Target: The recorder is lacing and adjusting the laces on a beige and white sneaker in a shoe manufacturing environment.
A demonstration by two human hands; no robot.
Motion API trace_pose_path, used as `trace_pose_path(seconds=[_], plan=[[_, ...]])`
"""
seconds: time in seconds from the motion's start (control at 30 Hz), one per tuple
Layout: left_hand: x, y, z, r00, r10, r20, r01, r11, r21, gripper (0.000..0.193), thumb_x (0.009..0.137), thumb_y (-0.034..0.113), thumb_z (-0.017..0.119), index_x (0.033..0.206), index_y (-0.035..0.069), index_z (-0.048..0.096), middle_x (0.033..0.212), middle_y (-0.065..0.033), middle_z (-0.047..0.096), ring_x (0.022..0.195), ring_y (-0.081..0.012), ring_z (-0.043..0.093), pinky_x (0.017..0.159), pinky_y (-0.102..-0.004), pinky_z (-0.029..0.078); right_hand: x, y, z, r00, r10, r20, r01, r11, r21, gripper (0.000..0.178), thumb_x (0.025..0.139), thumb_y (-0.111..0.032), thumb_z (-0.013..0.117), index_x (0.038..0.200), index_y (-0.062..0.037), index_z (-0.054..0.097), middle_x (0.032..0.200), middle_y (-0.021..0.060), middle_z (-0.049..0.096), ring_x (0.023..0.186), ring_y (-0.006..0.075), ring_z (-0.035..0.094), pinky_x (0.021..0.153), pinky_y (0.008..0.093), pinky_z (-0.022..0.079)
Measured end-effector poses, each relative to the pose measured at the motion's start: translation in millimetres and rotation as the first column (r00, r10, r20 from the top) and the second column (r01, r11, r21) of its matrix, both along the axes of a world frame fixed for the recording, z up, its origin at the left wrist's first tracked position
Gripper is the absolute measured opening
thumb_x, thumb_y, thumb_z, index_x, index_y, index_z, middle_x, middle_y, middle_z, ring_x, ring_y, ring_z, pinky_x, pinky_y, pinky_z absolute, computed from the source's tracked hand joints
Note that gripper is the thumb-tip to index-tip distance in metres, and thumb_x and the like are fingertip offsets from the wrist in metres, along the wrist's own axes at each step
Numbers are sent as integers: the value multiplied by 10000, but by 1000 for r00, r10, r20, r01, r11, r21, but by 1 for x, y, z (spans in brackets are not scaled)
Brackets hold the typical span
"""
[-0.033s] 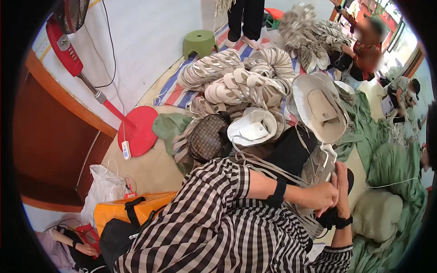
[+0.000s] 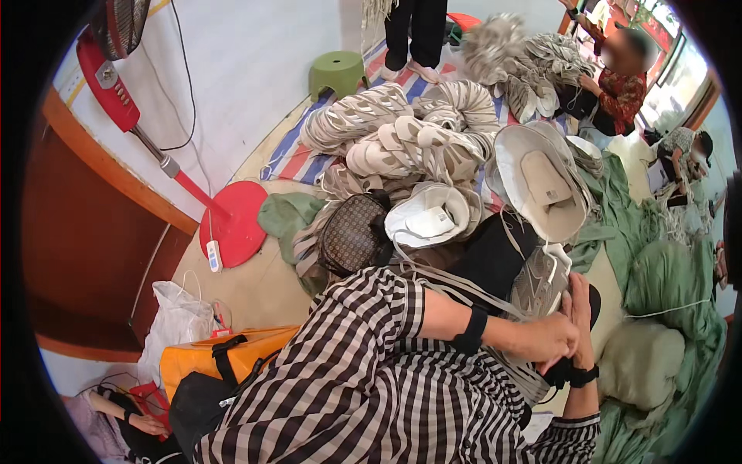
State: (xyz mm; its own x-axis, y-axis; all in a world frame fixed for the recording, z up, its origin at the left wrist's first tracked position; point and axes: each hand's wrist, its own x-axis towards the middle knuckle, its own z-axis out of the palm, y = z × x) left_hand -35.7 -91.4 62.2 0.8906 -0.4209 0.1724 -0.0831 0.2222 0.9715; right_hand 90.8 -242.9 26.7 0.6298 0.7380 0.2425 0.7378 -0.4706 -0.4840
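A grey mesh shoe upper with white trim (image 2: pixel 535 282) rests on my dark-clothed leg. My left hand (image 2: pixel 550 340) is closed, its fingers curled inward just below the upper; what they pinch is too small to see. Against the upper's right edge lies my right hand (image 2: pixel 578 315), its fingers long, pressed together and pointing away, with the thumb side partly hidden. Both hands nearly touch. Flat pale laces or straps (image 2: pixel 440 282) trail from the left toward the upper. Just beyond stand a round bundle of white-lined uppers (image 2: pixel 429 223) and a taller bundle (image 2: pixel 545 182).
Coiled stacks of beige shoe uppers (image 2: pixel 421 147) cover a striped sheet (image 2: pixel 290 164). A brown patterned bag (image 2: pixel 355 232), red fan base (image 2: pixel 236 220) and green stool (image 2: pixel 336 71) are to the left. Green cloth sacks (image 2: pixel 668 294) lie right. Several other people are around the room.
My left hand has shifted slightly to the right. The shoe upper has tilted a little, showing more of its grey mesh. My right hand stays at its edge.
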Motion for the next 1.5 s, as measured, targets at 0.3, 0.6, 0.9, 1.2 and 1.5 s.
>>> trace_pose_path(seconds=[0.3,0.6,0.9,1.2,1.5], plan=[[-11,-57,146,544,166,823,-136,985,-108,127,690,111,623,719,-4,668,580,-160,611,571,-283,645,555,-342,502,-12,10,9,998,-55,42,57,998,-36,385,943,-46,470,1325,2,448,1320,191,461,1200,365,483,1044,369,376],[86,35,148,955,90,282,-63,993,-103,77,895,-2,491,924,-45,548,705,-150,656,534,-197,661,483,-288,525,-26,-1,42,976,-26,-215,102,930,353,152,938,-10,492,1035,23,604,957,88,616,910,179,574,829,275,439],[119,45,175,965,46,258,-58,998,36,152,970,62,474,1002,-53,570,807,-148,658,629,-198,672,576,-317,589,-40,8,84,634,365,-681,69,851,521,433,1047,-310,369,1245,31,547,1079,69,660,573,62,493,546,202,435],[146,68,123,799,377,468,-500,849,170,214,923,62,542,1100,-58,562,932,-167,674,718,-226,698,642,-314,575,-31,3,33,552,305,-776,31,922,385,332,1034,-287,459,904,-29,623,800,-12,624,617,49,565,596,198,461],[-19,19,-23,587,-307,750,-425,671,607,426,718,19,659,1141,0,610,1153,-146,632,1093,-274,590,884,-390,467,-37,19,35,566,176,-805,165,933,320,307,998,-248,488,789,-42,579,657,-20,523,539,44,439,492,207,388]])
